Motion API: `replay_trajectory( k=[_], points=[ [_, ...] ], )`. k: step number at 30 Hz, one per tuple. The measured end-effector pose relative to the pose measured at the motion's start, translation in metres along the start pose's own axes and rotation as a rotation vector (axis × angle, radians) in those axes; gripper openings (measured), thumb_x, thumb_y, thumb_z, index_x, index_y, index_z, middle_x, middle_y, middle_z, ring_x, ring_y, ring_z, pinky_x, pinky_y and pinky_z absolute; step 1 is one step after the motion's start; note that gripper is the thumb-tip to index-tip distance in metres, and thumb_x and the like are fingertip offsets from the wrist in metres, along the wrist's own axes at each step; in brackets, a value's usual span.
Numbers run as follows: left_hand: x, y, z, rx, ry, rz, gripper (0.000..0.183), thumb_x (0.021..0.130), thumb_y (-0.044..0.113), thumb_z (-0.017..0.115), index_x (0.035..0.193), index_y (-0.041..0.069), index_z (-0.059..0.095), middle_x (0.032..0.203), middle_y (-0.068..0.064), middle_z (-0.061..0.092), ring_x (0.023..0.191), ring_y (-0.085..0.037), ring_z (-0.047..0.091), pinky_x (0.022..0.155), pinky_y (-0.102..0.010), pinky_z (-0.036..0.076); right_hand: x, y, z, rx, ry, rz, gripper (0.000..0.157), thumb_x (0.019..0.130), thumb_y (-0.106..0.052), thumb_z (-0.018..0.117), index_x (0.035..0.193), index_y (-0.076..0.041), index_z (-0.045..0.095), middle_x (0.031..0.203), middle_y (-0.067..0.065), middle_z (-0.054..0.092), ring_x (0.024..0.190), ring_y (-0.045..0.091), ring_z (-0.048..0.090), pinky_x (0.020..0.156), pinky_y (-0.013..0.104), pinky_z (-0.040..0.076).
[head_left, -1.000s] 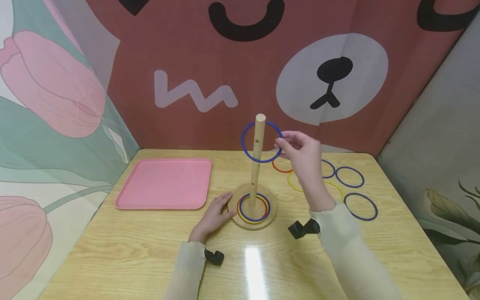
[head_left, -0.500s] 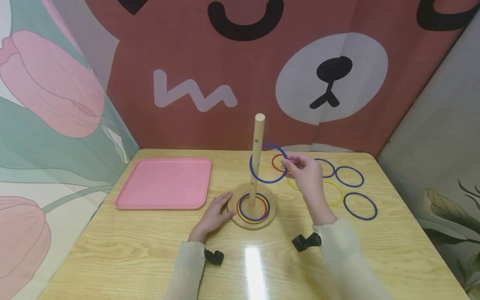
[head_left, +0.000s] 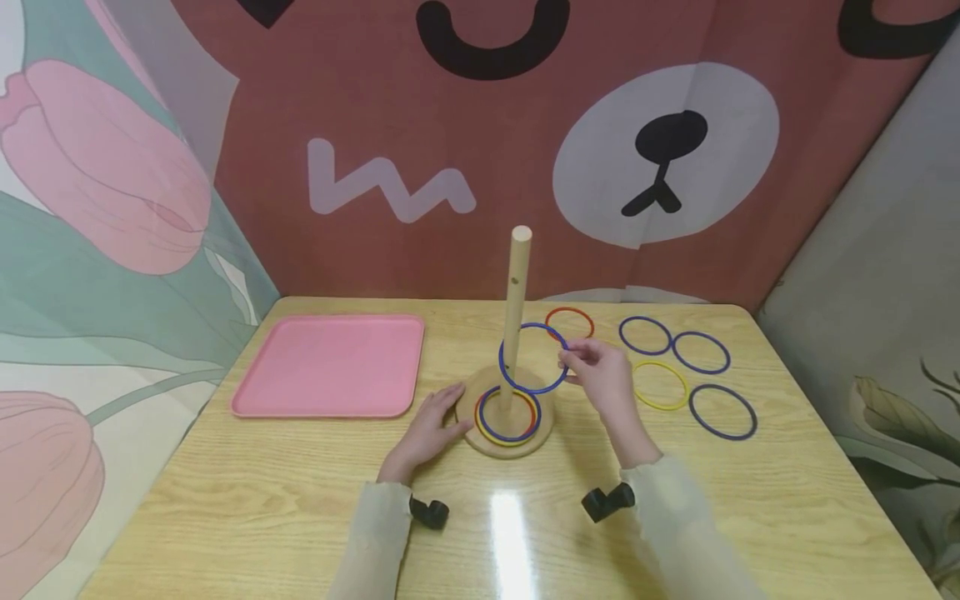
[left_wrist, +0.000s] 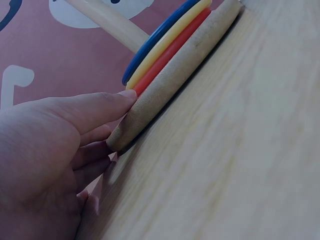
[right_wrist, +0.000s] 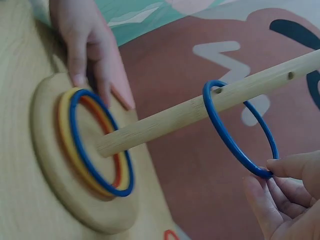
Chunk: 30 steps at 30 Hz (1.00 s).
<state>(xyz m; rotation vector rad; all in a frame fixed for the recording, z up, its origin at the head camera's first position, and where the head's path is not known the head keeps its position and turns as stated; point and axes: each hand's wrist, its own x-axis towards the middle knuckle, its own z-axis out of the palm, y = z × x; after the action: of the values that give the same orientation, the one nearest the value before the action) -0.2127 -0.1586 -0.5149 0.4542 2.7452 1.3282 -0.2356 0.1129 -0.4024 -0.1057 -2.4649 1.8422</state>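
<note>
My right hand (head_left: 602, 379) pinches a blue ring (right_wrist: 227, 137) at its edge between thumb and fingers. The ring is tilted and encircles the upright wooden peg (head_left: 518, 283), low on it in the head view and above the stacked rings. A round wooden base (head_left: 545, 417) carries the peg. Around the peg's foot lie a blue ring (right_wrist: 75, 130), a yellow ring (left_wrist: 165, 42) and a red ring (left_wrist: 172, 60), blue uppermost and red lowest. My left hand (head_left: 427, 433) rests against the base's left edge, thumb over the rim and fingers extended along its side.
Behind and right of the base lie loose rings: a red ring (head_left: 570, 309), a yellow ring (head_left: 660, 408) and several blue ones, including a blue ring (head_left: 723, 437). Another yellow ring is mostly hidden behind my right hand. A pink tray (head_left: 330, 367) sits at the left.
My right hand has lowered the blue ring from near the peg's top to its lower part. The left hand stays in place on the base.
</note>
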Motion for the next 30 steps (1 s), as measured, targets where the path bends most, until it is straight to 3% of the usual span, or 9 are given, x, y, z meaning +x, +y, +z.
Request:
replay_trajectory(
  k=[8, 16, 30],
  points=[
    [0.000, -0.001, 0.001, 0.001, -0.001, 0.006, 0.068, 0.091, 0.028, 0.067, 0.148, 0.004, 0.037, 0.154, -0.016, 0.036, 0.145, -0.037, 0.028, 0.124, -0.054, 0.006, 0.001, 0.022, 0.008, -0.031, -0.013, 0.033, 0.024, 0.089, -0.002, 0.065, 0.111, 0.009, 0.066, 0.101, 0.025, 0.070, 0.075, 0.011, 0.069, 0.076, 0.037, 0.062],
    [0.000, -0.002, 0.001, 0.006, 0.003, 0.003, 0.069, 0.091, 0.029, 0.066, 0.148, 0.005, 0.037, 0.155, -0.016, 0.036, 0.145, -0.038, 0.028, 0.124, -0.054, 0.006, 0.000, 0.045, 0.019, -0.092, -0.040, 0.042, 0.023, 0.088, -0.002, 0.066, 0.108, 0.010, 0.068, 0.096, 0.023, 0.072, 0.084, 0.030, 0.072, 0.073, 0.038, 0.062],
    [0.001, -0.004, 0.001, 0.004, 0.008, 0.012, 0.069, 0.091, 0.030, 0.066, 0.148, 0.004, 0.037, 0.154, -0.016, 0.036, 0.145, -0.038, 0.029, 0.123, -0.055, 0.007, -0.002, 0.063, 0.034, -0.297, -0.140, 0.053, 0.017, 0.087, -0.004, 0.066, 0.100, 0.006, 0.071, 0.092, 0.021, 0.073, 0.065, 0.014, 0.069, 0.059, 0.027, 0.060]
  ],
)
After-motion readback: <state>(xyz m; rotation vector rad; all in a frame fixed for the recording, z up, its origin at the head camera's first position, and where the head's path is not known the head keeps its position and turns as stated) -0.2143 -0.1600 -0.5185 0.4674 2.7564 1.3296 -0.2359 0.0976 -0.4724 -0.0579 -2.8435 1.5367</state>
